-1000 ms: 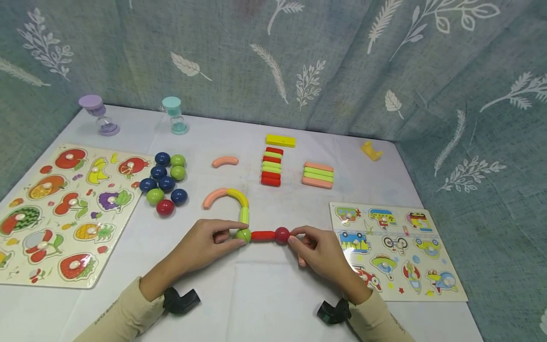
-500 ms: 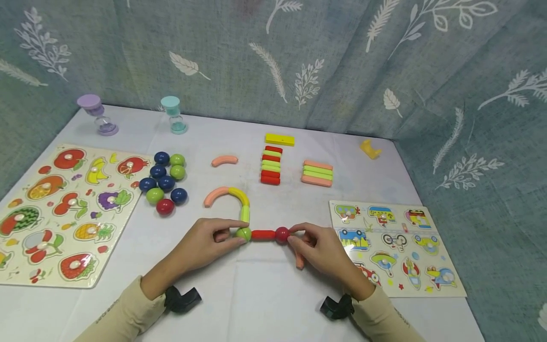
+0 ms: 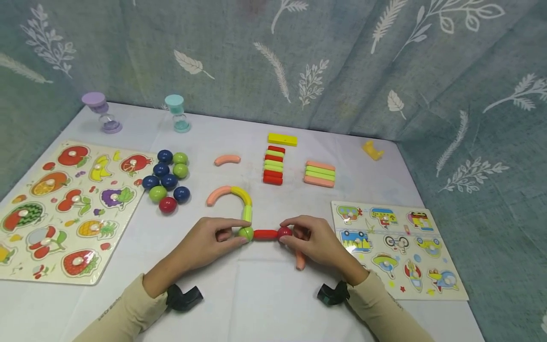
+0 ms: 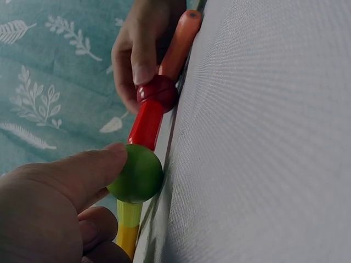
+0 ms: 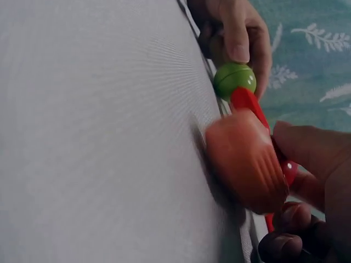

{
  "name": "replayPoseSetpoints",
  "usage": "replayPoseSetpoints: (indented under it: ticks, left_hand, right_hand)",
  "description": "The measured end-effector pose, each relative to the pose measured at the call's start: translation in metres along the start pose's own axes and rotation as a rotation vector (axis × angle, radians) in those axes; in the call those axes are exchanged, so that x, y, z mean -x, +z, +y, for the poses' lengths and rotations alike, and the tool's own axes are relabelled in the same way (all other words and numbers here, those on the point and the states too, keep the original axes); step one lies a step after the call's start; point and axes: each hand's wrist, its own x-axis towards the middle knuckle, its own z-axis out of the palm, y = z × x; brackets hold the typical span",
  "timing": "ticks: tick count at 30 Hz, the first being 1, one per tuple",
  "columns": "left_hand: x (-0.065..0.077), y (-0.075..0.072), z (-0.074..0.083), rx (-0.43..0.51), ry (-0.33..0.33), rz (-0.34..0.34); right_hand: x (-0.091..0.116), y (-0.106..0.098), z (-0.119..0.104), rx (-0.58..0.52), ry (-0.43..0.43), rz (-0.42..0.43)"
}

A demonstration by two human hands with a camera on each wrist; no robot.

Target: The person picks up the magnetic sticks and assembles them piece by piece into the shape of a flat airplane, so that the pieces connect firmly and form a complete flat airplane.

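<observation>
A chain of magnetic building sticks and balls lies on the white table. My left hand (image 3: 209, 242) pinches its green ball (image 3: 245, 233) between thumb and index finger. Up from that ball run a light green stick (image 3: 247, 213), a yellow curved stick (image 3: 242, 194) and a pink curved stick (image 3: 219, 194). To its right a red stick (image 3: 265, 235) joins a dark red ball (image 3: 284, 232), which my right hand (image 3: 314, 242) pinches. Another pink curved stick (image 3: 300, 260) points from the red ball toward me, partly hidden by the right hand; it looms blurred in the right wrist view.
Left stand a fruit puzzle board (image 3: 91, 270) and a cluster of blue, green and red balls (image 3: 169, 182). Behind lie a loose pink curved stick (image 3: 227, 160), stacked sticks (image 3: 273, 169) and a yellow block (image 3: 282, 139). A vehicle puzzle board (image 3: 420, 292) is right; two hourglasses (image 3: 180, 124) stand behind.
My right hand has moved slightly left, its thumb and index finger now farther over the red ball. The left hand keeps its pinch on the green ball. The view has shifted a little.
</observation>
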Motion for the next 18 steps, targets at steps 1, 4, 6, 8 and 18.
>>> replayPoseSetpoints:
  ticks: [1, 4, 6, 8, 18]
  left_hand:
    - [-0.0003, 0.0002, 0.0007, -0.002, 0.000, -0.002]
    - [-0.0010, 0.0007, 0.0028, -0.007, -0.001, -0.006]
    - [-0.0015, 0.0012, 0.0040, -0.004, 0.000, -0.010]
    - [-0.0019, 0.0019, 0.0044, -0.001, 0.003, -0.011]
    - [-0.0059, -0.0036, 0.0039, -0.002, -0.017, -0.031]
  right_hand:
    - [0.0004, 0.0000, 0.0011, 0.005, 0.000, 0.009]
    - [0.0020, 0.0007, 0.0040, 0.020, 0.006, 0.028]
    - [0.0036, 0.0011, 0.0053, 0.022, 0.016, 0.030]
    - [0.0052, 0.0015, 0.0061, 0.020, 0.026, 0.028]
    - [0.0029, 0.0036, 0.0087, 0.011, 0.044, 0.007]
